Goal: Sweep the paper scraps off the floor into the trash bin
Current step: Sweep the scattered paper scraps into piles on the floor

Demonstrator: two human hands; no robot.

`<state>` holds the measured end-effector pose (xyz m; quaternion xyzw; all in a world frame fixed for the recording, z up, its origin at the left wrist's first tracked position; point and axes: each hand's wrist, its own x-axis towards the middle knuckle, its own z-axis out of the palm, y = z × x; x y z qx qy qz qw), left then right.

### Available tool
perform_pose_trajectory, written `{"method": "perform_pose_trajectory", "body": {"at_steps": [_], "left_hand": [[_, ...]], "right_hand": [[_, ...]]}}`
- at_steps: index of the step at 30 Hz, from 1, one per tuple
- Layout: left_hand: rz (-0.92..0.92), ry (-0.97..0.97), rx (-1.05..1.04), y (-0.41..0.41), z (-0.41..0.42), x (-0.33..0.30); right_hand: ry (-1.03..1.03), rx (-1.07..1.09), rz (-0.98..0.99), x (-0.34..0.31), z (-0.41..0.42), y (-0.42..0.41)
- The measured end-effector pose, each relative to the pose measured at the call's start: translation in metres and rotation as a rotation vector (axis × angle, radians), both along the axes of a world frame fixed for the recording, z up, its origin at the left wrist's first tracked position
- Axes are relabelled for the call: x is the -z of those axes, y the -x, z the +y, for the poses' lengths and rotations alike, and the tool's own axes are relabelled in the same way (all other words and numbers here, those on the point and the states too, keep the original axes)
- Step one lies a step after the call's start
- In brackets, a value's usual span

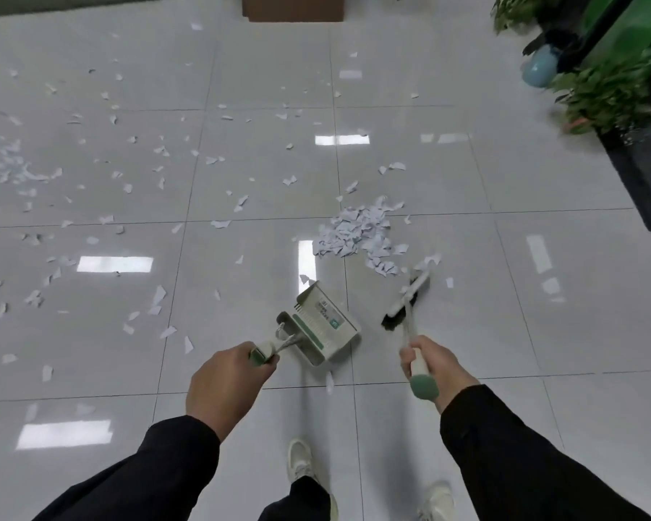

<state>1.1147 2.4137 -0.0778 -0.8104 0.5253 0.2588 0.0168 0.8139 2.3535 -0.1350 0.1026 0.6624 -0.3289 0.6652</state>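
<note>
Loose paper scraps [27,171] lie scattered over the left of the tiled floor [504,182]. The left hand [224,385] grasps the dustpan handle [264,353], the dustpan [322,325] tilted just above the tiles. Right of it a swept pile of scraps [358,235] sits beside the broom head [406,300]; the right hand [435,366] is wrapped round the broom handle [418,364]. Potted plants [602,92] stand far right

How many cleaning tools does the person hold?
2. The dustpan hangs from the left hand, left of the broom, which the right hand grips, near the paper pile.
</note>
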Motion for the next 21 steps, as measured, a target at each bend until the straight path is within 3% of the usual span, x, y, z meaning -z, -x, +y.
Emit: {"method": "perform_pose_trajectory", "body": {"at_steps": [7,14,18,21], "left_hand": [[0.045,0.032,-0.041,-0.035,-0.024,-0.001],[0.100,0.070,-0.096,-0.063,-0.042,-0.014],[0.082,0.078,-0.114,-0.080,-0.047,-0.018],[0.076,0.085,-0.112,-0.090,-0.049,-0.019]], "right_hand": [[0.060,0.065,-0.022,-0.024,-0.012,-0.011],[-0.089,-0.026,0.034,-0.077,0.082,-0.059],[-0.165,-0.134,0.027,-0.066,0.124,-0.092],[-0.218,-0.122,-0.094,-0.047,0.137,-0.128]]}}
